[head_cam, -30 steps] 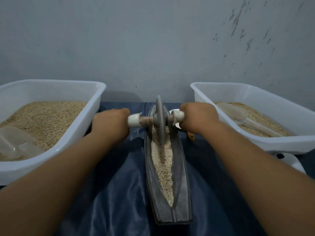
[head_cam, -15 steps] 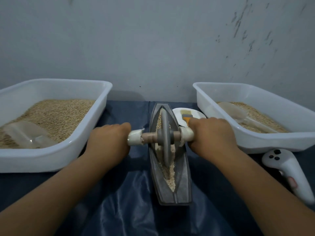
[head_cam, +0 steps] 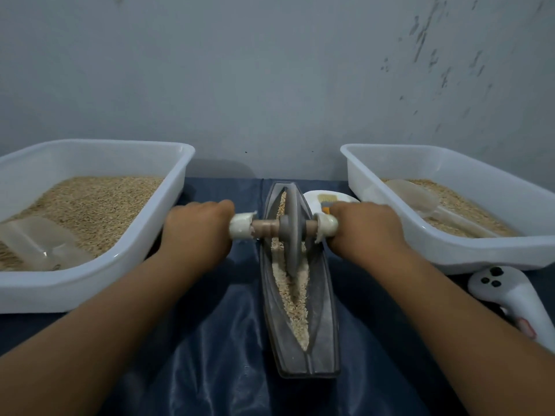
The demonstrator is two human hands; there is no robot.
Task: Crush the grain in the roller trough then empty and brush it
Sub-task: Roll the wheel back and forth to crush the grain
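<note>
Grain [head_cam: 289, 291] heaped along grey roller trough [head_cam: 300, 310], roller wheel [head_cam: 292, 232] upright in it past midway. Left hand [head_cam: 196, 232], right hand [head_cam: 365, 228] wrapped round axle handle ends. White bins [head_cam: 90, 283] flanking trough, brush [head_cam: 326, 202] behind.

The counter [head_cam: 210, 370] is covered by dark blue sheeting; on it are set 2 white tubs [head_cam: 180, 187] [head_cam: 450, 253], a grey trough [head_cam: 327, 310], a white plate [head_cam: 312, 197] and a white controller [head_cam: 516, 298].
</note>
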